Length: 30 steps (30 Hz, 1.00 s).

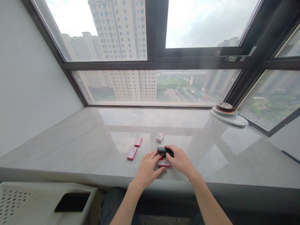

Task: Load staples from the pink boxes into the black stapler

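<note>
A short black stapler (161,150) with a rounded end is held low over the stone ledge. My right hand (179,159) is closed round its right part, fingers over the top and thumb in front. My left hand (147,168) has its fingertips on the left end of the stapler, while its thumb stretches along the near side of a small red-and-white box (164,162). That box lies just below the stapler, partly covered by my fingers. Two flat red boxes, one nearer (132,153) and one farther (138,141), lie to the left. Behind the stapler sits a white-and-red box (160,137).
The pale glossy ledge (77,143) runs up to a dark-framed window (154,65). Stacked plates (228,116) stand in the far right corner. Below the ledge at left, a white plastic container (30,206) carries a black flat object (72,202).
</note>
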Each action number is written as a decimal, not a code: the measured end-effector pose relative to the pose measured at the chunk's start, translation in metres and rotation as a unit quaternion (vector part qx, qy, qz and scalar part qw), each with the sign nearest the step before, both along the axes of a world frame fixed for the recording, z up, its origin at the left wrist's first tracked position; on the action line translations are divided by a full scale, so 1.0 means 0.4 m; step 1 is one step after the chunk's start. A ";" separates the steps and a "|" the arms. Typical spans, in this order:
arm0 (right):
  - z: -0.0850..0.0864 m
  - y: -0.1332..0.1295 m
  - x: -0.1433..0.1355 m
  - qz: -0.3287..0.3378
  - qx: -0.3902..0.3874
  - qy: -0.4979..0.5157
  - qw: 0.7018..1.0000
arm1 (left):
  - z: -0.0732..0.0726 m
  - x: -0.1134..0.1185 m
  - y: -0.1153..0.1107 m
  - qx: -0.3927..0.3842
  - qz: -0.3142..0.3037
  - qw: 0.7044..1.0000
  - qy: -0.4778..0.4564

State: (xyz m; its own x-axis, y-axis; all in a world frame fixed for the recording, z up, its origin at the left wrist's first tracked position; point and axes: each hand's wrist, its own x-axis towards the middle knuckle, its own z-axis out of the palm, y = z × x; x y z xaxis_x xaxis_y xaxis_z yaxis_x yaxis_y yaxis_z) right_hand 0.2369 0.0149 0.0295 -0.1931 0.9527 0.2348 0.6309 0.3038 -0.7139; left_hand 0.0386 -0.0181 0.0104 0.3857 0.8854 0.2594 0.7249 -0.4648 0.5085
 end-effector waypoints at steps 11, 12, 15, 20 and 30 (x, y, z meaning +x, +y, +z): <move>-0.002 0.042 -0.048 -0.169 -0.018 0.247 0.954 | -0.002 -0.029 -0.006 -0.007 0.013 1.000 0.016; -0.012 0.040 -0.012 -0.180 -0.026 0.298 0.937 | 0.000 -0.033 -0.006 -0.008 0.010 1.000 0.014; -0.057 0.019 0.107 -0.218 -0.081 0.387 0.892 | 0.006 -0.039 -0.007 -0.018 0.005 1.000 0.006; -0.110 -0.037 0.186 -0.202 -0.259 0.270 0.905 | 0.005 -0.036 -0.001 -0.036 0.011 0.999 -0.012; -0.093 -0.059 0.048 -0.098 -0.174 0.120 0.973 | 0.005 -0.053 0.013 -0.071 0.002 0.996 -0.053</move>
